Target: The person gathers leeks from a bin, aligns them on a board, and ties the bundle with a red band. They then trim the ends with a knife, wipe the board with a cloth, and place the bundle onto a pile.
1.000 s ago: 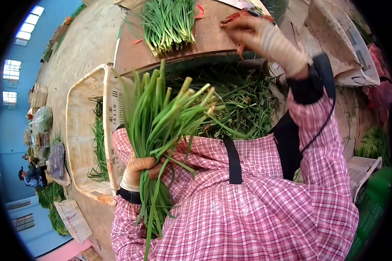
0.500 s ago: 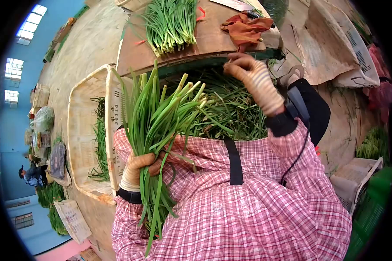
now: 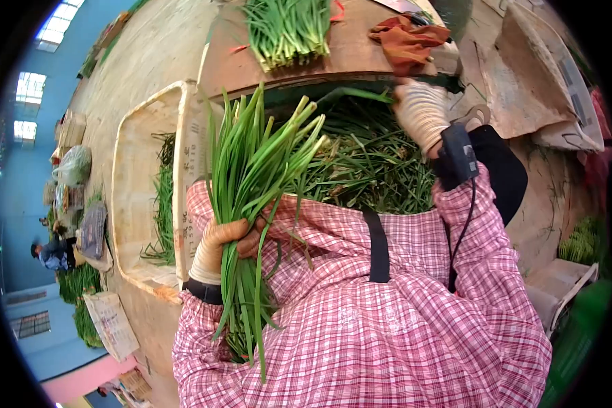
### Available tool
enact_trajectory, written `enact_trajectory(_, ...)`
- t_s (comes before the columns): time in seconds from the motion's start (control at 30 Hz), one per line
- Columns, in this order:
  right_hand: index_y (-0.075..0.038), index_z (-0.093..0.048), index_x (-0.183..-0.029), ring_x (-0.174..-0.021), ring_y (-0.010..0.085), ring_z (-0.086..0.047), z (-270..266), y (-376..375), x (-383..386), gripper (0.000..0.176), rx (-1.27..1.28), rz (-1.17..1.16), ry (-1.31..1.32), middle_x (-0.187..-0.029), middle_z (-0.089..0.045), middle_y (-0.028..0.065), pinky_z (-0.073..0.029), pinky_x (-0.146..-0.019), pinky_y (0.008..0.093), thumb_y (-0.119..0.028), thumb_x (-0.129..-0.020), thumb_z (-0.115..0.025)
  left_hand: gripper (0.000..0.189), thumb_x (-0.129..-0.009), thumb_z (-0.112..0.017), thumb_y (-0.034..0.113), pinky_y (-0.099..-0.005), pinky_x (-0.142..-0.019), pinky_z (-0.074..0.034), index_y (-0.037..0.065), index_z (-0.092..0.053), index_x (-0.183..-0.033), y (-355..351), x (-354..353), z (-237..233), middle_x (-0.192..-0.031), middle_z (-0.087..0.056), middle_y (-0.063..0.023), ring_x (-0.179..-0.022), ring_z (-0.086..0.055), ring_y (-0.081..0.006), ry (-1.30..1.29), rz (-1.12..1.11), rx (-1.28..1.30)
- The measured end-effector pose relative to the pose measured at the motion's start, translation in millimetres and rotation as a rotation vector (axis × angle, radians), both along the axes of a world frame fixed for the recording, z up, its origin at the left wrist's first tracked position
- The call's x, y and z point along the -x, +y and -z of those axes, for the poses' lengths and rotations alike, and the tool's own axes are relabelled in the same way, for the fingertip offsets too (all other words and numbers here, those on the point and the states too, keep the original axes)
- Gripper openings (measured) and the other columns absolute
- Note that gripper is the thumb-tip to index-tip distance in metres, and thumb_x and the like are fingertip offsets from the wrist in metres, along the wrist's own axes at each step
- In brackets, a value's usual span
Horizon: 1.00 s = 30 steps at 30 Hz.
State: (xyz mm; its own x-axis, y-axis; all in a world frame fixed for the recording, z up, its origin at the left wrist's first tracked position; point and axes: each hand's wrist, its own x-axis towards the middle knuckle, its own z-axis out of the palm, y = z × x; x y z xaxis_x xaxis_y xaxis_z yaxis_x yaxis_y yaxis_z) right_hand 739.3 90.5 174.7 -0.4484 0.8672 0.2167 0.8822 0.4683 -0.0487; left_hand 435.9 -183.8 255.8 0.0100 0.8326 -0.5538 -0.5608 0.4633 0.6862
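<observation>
Wrapped in a pale covering, my left hand [image 3: 236, 239] grips a thick bunch of long green stalks [image 3: 255, 153], pale cut ends up and leaves hanging down over the checked sleeve. My right hand [image 3: 420, 114] is raised near the table's front edge, below the orange-brown cloth [image 3: 408, 42]. Its fingers are blurred, and a long green leaf [image 3: 360, 93] runs leftward from them. Between and beyond the hands lies a heap of loose green leaves [image 3: 367, 163]. Another neat bundle of stalks [image 3: 289, 34] rests on the brown table [image 3: 224, 64].
A white plastic crate [image 3: 181, 183] with some greens stands at the left. Sheeting [image 3: 530, 75] drapes a crate at the upper right. Red ties and part of a blade-like object lie on the table. In the left background is a person in dark blue [image 3: 53, 255].
My right hand has moved slightly right, with a green leaf now trailing from its fingers. My left hand keeps its hold on the bunch. The view has shifted, moving the table up and right.
</observation>
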Motion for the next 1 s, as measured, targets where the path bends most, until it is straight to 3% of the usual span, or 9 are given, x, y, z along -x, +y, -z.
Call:
enact_trajectory(0.07,-0.009,-0.074,-0.101,-0.083,0.0315,-0.068,3.6,-5.9,-4.5,0.028,-0.195,0.112,-0.132,-0.099,-0.071,0.0123,-0.054,-0.073,0.0418,-0.027,-0.080,-0.075,0.042,-0.087,-0.071,0.019,-0.0196,-0.049,-0.035,-0.003,-0.055,-0.119,3.6,1.7,-1.8,-0.095,-0.061,-0.0062,-0.056,-0.045,-0.0060,-0.012,-0.002,-0.025)
enact_trajectory(0.2,-0.011,-0.072,-0.111,-0.076,0.0269,-0.071,-47.1,-84.8,58.2,0.034,0.687,-0.376,0.919,-0.089,-0.072,0.0138,-0.055,-0.068,0.0358,-0.023,-0.080,-0.078,0.043,-0.088,-0.070,0.018,-0.0184,-0.049,-0.034,-0.002,-0.054,-0.123,14.0,6.3,7.8,-0.100,-0.061,-0.0076,-0.057,-0.045,-0.0058,-0.099,0.046,-0.051)
enact_trajectory(0.37,-0.011,-0.072,-0.097,-0.069,0.0301,-0.068,-44.2,-101.3,90.5,0.017,0.140,-0.816,0.682,-0.078,-0.070,0.0115,-0.052,-0.061,0.0359,-0.016,-0.081,-0.075,0.045,-0.088,-0.071,0.018,-0.0180,-0.048,-0.034,0.000,-0.053,-0.126,14.9,0.5,6.0,-0.107,-0.062,-0.0100,-0.056,-0.045,-0.0062,-0.049,0.042,-0.073)
enact_trajectory(0.47,-0.009,-0.071,-0.094,-0.066,0.0311,-0.068,-37.1,-78.0,59.6,0.015,-0.087,-0.646,0.567,-0.078,-0.070,0.0109,-0.051,-0.059,0.0391,-0.018,-0.082,-0.073,0.046,-0.088,-0.073,0.021,-0.0189,-0.046,-0.033,-0.001,-0.054,-0.124,11.2,3.8,1.4,-0.095,-0.061,-0.0061,-0.056,-0.044,-0.0060,-0.003,-0.001,-0.114)
enact_trajectory(0.6,-0.006,-0.073,-0.105,-0.084,0.0276,-0.073,-14.9,-33.1,5.6,0.029,0.368,-0.143,-0.411,-0.086,-0.074,0.0140,-0.057,-0.068,0.0384,-0.030,-0.090,-0.065,0.041,-0.088,-0.074,0.025,-0.0193,-0.048,-0.032,-0.003,-0.060,-0.114,0.7,18.1,-6.0,-0.071,-0.055,-0.0001,-0.054,-0.042,-0.0058,-0.017,-0.068,-0.097)
enact_trajectory(0.67,-0.004,-0.070,-0.120,-0.095,0.0318,-0.072,-20.8,-46.2,8.2,0.052,0.684,-0.164,-0.396,-0.099,-0.074,0.0189,-0.057,-0.082,0.0397,-0.045,-0.087,-0.067,0.040,-0.088,-0.074,0.028,-0.0193,-0.048,-0.031,-0.003,-0.062,-0.111,8.2,11.5,-18.0,-0.067,-0.052,0.0005,-0.054,-0.041,-0.0058,0.064,-0.095,-0.131)
enact_trajectory(0.77,0.008,-0.041,-0.145,-0.124,0.0323,-0.059,23.6,-63.6,33.2,0.084,1.147,-0.562,0.678,-0.137,-0.057,0.0257,-0.049,-0.102,0.0374,-0.046,-0.088,-0.070,0.040,-0.090,-0.072,0.031,-0.0199,-0.047,-0.029,-0.002,-0.062,-0.109,10.9,12.1,-14.2,-0.065,-0.050,0.0016,-0.051,-0.038,-0.0058,-0.066,0.003,-0.133)
enact_trajectory(0.87,0.004,-0.047,-0.139,-0.119,0.0232,-0.062,-4.3,-79.9,66.5,0.063,1.417,-0.448,1.401,-0.133,-0.060,0.0224,-0.054,-0.091,0.0353,-0.031,-0.091,-0.069,0.037,-0.093,-0.069,0.031,-0.0203,-0.046,-0.028,-0.002,-0.061,-0.109,15.9,-1.7,-13.2,-0.066,-0.050,0.0014,-0.050,-0.038,-0.0058,-0.153,0.034,-0.164)
enact_trajectory(1.0,-0.002,-0.055,-0.128,-0.103,0.0236,-0.069,-49.0,-78.4,43.3,0.059,0.697,-0.038,0.588,-0.115,-0.068,0.0201,-0.055,-0.081,0.0358,-0.029,-0.081,-0.079,0.036,-0.094,-0.069,0.028,-0.0197,-0.045,-0.031,-0.004,-0.059,-0.110,13.4,-8.0,-13.7,-0.091,-0.060,-0.0019,-0.050,-0.038,-0.0046,-0.198,-0.042,-0.186)
